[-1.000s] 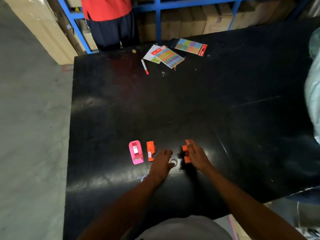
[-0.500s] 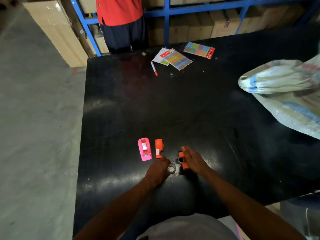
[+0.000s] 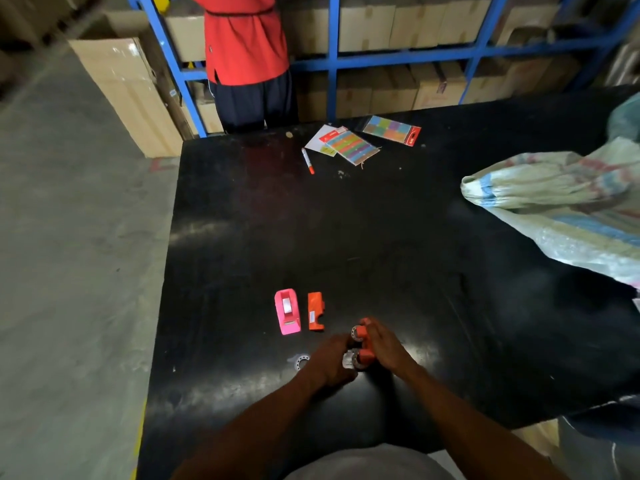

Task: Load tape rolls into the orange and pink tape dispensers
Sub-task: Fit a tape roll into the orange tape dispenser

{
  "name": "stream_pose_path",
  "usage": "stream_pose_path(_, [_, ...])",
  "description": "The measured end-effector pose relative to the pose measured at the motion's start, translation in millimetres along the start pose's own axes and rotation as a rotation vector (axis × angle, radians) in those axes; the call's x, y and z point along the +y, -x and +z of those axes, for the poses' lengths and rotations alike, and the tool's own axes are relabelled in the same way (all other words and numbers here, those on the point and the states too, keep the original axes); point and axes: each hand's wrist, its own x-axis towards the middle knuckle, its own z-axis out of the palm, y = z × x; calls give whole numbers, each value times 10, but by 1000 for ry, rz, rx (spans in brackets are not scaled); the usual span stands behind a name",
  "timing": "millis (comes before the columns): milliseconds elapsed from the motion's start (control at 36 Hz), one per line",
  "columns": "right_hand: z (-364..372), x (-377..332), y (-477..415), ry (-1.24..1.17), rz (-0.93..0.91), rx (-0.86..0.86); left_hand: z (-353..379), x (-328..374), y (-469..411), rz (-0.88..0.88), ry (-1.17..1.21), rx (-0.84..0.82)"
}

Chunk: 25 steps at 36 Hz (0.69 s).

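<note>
On the black table [image 3: 381, 237], my right hand [image 3: 386, 346] grips an orange tape dispenser [image 3: 364, 342] lifted a little off the surface. My left hand [image 3: 332, 362] pinches a clear tape roll [image 3: 349, 361] against the dispenser's near end. A second roll-like ring [image 3: 356, 331] shows at the dispenser's far end. Another clear tape roll [image 3: 300, 361] lies flat just left of my left hand. Farther left stand a pink tape dispenser [image 3: 287, 311] and an orange dispenser piece [image 3: 316, 311], side by side and untouched.
A woven sack [image 3: 561, 209] covers the table's right side. Coloured sticker packs [image 3: 349, 145] and a pen [image 3: 307, 161] lie at the far edge. A person in a red top [image 3: 247, 46] stands by blue shelving [image 3: 332, 60] with cartons. The table's left edge drops to concrete floor [image 3: 76, 254].
My left hand picked the tape roll up off the table and brought it to the orange dispenser, which my right hand has raised and turned. The view shifted, bringing the sack into sight.
</note>
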Motion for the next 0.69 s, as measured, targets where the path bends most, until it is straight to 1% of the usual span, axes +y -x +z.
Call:
stream_pose_path(83, [-6,75,-46,-113,61,17,75,24,-27,-36,0,5])
stream_pose_path(139, [-19,75,-37,-189,86,65,116,25,-58,-44,-21,1])
stream_pose_path(250, [-55,111,-43,-274,83,136,178,52,-104,-66,-41,26])
stream_pose_path(306, [-72,291,-125,-264,96,155,225,56,-121,-63,-46,47])
stream_pose_path(361, [-63,653,-323,-312,143,149,247,49,-119,-38,-55,62])
stream_pose_path(417, [-121,654,-250,-357,154,127,245,38,-119,-8,-43,79])
stream_pose_path(444, [-167,495,-129,-375,158,134,242,30,-123,3,-30,90])
stream_pose_path(528, [-253,292,16,-354,125,105,163,16,-98,16,50,132])
stream_pose_path(611, [-276,247,15,-280,46,66,24,17,-46,34,164,163])
stream_pose_path(694, [-283,55,102,-218,-39,48,-75,11,-40,50,246,196])
